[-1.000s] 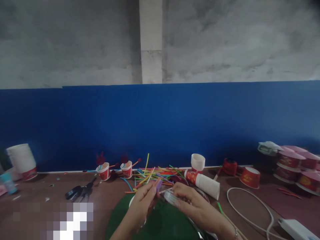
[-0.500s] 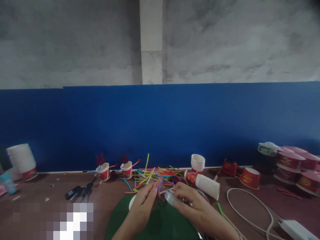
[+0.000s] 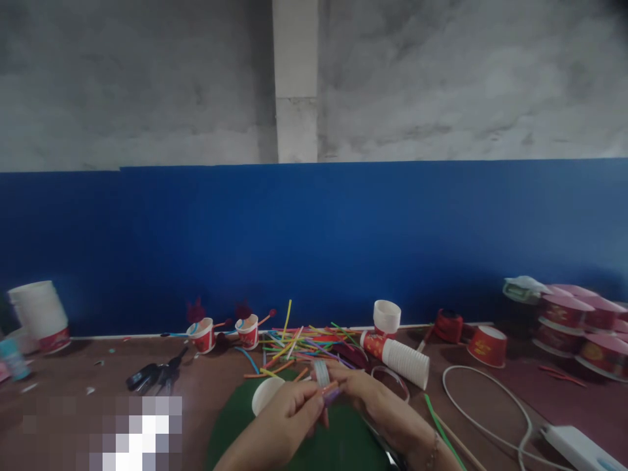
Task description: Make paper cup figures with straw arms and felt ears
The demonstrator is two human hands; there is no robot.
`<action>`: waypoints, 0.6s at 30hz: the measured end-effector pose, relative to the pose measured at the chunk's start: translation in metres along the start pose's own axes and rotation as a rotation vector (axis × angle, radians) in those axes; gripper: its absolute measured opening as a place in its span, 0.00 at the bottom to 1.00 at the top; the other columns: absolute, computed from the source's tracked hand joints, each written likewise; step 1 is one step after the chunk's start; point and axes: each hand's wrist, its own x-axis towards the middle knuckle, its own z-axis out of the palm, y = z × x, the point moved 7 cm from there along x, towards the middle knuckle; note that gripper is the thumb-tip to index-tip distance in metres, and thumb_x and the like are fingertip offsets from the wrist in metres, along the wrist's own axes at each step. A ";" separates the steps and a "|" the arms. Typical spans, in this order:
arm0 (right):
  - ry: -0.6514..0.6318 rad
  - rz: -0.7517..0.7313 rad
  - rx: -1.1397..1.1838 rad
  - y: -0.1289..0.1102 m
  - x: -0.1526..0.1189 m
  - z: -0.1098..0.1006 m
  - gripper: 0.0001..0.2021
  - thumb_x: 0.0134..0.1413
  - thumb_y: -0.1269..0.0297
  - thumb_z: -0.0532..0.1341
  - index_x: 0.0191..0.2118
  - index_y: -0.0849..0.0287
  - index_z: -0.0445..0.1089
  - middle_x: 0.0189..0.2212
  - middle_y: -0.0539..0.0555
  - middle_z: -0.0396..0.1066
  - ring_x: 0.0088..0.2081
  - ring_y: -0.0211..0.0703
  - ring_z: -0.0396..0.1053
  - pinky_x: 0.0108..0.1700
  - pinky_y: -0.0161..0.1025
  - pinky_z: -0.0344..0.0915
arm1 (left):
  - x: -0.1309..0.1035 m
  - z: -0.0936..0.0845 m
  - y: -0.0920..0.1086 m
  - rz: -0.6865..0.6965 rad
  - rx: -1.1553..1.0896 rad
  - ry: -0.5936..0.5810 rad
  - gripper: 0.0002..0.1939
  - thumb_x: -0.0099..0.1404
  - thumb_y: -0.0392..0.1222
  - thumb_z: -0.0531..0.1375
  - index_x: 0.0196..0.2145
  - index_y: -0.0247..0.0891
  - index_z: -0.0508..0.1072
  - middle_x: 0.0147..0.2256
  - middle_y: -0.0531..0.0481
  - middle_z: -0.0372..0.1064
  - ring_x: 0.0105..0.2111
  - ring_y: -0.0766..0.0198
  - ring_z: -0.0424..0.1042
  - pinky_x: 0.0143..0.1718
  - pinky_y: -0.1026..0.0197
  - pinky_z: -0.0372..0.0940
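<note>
My left hand (image 3: 294,409) is closed, pinching short orange and purple straw pieces (image 3: 331,391) between thumb and fingers. My right hand (image 3: 360,392) is beside it, its fingers curled around the far side of the straw pieces. A small roll of clear tape (image 3: 321,372) stands on edge at my right fingertips, just above the straws. The exact grip on the roll is partly hidden. Both hands are over a round green mat (image 3: 235,432). Left of my left hand, a white paper cup (image 3: 266,394) rests on the mat, partly covered by the hand.
Coloured straws (image 3: 304,347) lie heaped behind my hands. Two decorated cups (image 3: 201,337) stand to the left near black-handled scissors (image 3: 147,376). A stack of paper cups (image 3: 405,363) lies on its side at right, with a white cable (image 3: 446,376) and stacked red tubs (image 3: 564,320) beyond.
My right hand has moved left and closed in on my left hand, bringing the tape roll to the straws. My left hand has lowered slightly, and the white cup shows more.
</note>
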 end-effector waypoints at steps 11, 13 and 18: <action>0.380 0.347 0.689 0.060 0.005 -0.012 0.12 0.45 0.63 0.63 0.34 0.66 0.74 0.34 0.58 0.74 0.39 0.43 0.68 0.41 0.37 0.63 | -0.008 0.040 -0.017 -0.137 0.344 -0.315 0.24 0.61 0.58 0.52 0.23 0.36 0.72 0.17 0.59 0.49 0.19 0.71 0.48 0.19 0.65 0.43; 0.355 0.280 0.621 0.053 0.006 -0.013 0.15 0.44 0.62 0.64 0.39 0.64 0.73 0.37 0.58 0.74 0.41 0.44 0.68 0.42 0.38 0.63 | -0.006 0.037 -0.018 -0.157 0.377 -0.261 0.26 0.61 0.61 0.50 0.25 0.37 0.74 0.18 0.58 0.51 0.19 0.70 0.49 0.19 0.65 0.44; 0.286 0.218 0.456 0.035 0.000 -0.010 0.26 0.49 0.61 0.62 0.56 0.53 0.60 0.50 0.56 0.68 0.45 0.45 0.67 0.43 0.41 0.63 | 0.002 0.027 -0.018 -0.101 0.229 -0.156 0.25 0.63 0.60 0.49 0.35 0.39 0.76 0.23 0.54 0.64 0.23 0.68 0.57 0.23 0.66 0.51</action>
